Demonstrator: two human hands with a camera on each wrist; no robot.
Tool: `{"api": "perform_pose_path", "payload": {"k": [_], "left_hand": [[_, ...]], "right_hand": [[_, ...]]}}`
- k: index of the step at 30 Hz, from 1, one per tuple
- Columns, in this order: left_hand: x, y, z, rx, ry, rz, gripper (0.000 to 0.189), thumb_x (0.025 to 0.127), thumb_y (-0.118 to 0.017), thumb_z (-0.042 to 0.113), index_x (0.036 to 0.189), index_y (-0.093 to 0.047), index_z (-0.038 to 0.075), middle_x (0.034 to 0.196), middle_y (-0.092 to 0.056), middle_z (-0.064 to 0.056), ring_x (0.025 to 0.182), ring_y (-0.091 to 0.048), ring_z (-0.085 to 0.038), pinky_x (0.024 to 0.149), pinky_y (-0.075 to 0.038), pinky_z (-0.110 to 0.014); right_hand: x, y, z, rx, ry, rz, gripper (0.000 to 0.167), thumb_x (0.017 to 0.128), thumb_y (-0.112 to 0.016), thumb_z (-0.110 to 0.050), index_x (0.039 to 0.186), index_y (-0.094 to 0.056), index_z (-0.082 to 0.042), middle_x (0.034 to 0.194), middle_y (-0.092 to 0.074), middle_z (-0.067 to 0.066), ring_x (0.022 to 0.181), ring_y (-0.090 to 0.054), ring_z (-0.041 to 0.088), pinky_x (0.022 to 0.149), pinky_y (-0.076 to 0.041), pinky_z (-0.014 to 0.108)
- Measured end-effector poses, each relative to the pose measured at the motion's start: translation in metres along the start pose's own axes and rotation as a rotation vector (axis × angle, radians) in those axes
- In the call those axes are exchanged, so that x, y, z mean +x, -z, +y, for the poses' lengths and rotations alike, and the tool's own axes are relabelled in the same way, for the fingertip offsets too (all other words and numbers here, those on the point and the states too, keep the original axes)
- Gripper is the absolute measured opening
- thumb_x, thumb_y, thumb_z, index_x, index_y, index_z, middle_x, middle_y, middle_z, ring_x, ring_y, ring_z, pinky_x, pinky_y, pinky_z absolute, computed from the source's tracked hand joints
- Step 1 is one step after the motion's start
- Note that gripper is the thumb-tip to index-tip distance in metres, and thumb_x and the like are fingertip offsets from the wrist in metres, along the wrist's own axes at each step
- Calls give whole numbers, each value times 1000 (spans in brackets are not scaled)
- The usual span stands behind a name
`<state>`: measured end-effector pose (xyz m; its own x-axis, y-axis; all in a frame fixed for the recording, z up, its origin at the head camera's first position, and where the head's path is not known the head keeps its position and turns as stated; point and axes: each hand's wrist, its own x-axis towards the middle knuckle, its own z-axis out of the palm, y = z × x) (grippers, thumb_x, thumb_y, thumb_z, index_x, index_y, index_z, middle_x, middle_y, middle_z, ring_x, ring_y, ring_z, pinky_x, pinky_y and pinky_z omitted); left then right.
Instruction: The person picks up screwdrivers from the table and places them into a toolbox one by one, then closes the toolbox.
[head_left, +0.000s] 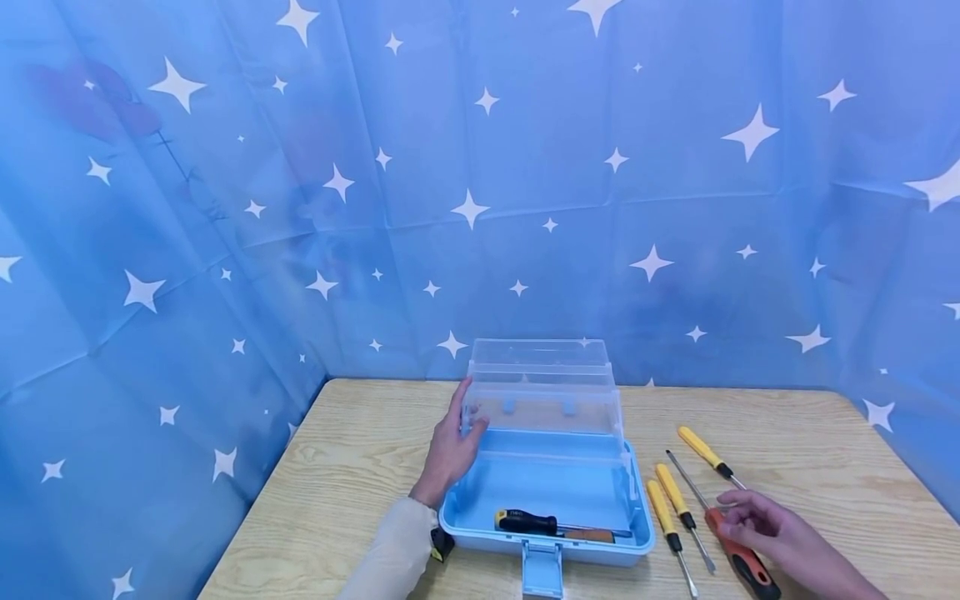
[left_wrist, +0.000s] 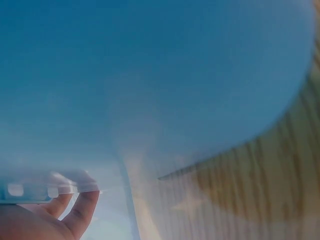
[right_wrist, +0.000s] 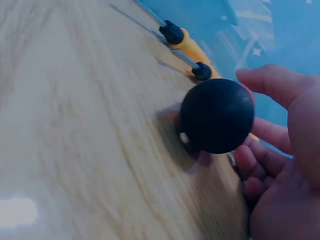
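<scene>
A light blue toolbox (head_left: 637,546) stands with its clear lid (head_left: 551,375) raised. My left hand (head_left: 450,446) grips the lid's left edge, thumb in front and fingers behind; those fingers (left_wrist: 82,210) also show in the left wrist view. At the right, my right hand (head_left: 772,529) holds the red-and-black handle of a screwdriver (head_left: 738,554), whose long shaft points toward the back left. The right wrist view shows the handle's round black end (right_wrist: 217,115) between thumb and fingers. Inside the box lie a black-and-yellow screwdriver (head_left: 525,522) and an orange-brown handle (head_left: 588,536).
Two yellow-handled screwdrivers (head_left: 660,504) (head_left: 672,490) lie between the box and my right hand; another yellow-handled screwdriver (head_left: 701,446) lies farther back. A black-and-yellow object (head_left: 441,543) sits by the box's front left corner. A blue starry curtain (head_left: 540,167) hangs behind the wooden table (head_left: 337,467).
</scene>
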<state>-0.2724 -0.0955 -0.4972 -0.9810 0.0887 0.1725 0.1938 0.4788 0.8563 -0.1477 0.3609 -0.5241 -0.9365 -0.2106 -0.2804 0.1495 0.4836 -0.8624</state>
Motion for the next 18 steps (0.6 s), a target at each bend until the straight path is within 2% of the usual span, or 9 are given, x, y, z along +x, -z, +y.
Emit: {"api": "perform_pose_path", "payload": {"k": [3,9,18], "left_hand": [[0,0,0,3,-9,5,65,102,-52,39,156,-18,44,152,-46,-7,135,-47,-36,104,-40,-65],[1,0,-2,7,-5,6,64,101,-52,42,155,-17,48,152,-47,-5,136,-48,-35,105,-40,-65],[3,-2,-6,5,-7,4,65,101,-53,41,154,-17,50,151,-48,-4,136,-48,-34,106,-39,-64]], "right_hand": [[1,-5,-1,-46,-10,44,59,99,-60,-28,138,-41,11,107,-60,10,83,-56,6,68,-50,25],[6,-10,-3,-93,-57,114,64,93,-68,-30,138,-44,8,98,-58,7,78,-52,12,63,-46,26],[7,-14,-7,-119,-79,133,64,91,-70,-32,137,-46,7,95,-54,6,74,-48,13,60,-42,27]]}}
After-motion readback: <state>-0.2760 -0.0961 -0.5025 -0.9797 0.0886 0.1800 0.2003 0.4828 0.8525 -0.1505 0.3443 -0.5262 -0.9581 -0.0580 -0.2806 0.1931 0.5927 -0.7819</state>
